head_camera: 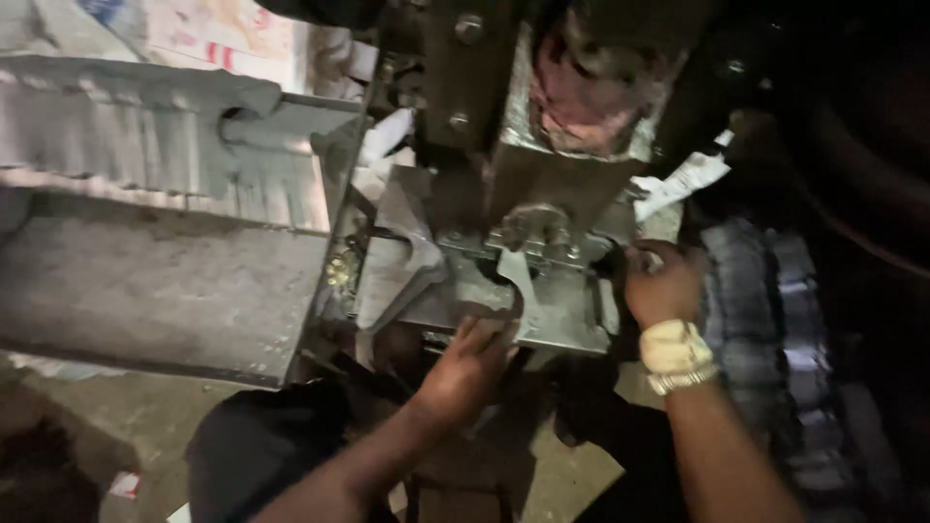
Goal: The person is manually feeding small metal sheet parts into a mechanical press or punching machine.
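Observation:
My left hand (467,366) reaches up under a grey metal machine part (484,291), its fingers pressed against the lower edge near an upright spanner (523,286). At the right side of the same part, my right hand (661,283) is curled around something small that I cannot make out. A pale cloth strip and a metal watch band (678,358) wrap that wrist. The spanner sits on a bolt below a rounded metal fitting (533,228). The frame is blurred.
A long grey steel beam (165,281) runs off to the left. Above stands a dark bolted block (465,68) with a pinkish cavity (581,87). A checked cloth (756,329) lies at the right, and a dark bundle (262,446) rests on the dirty floor below.

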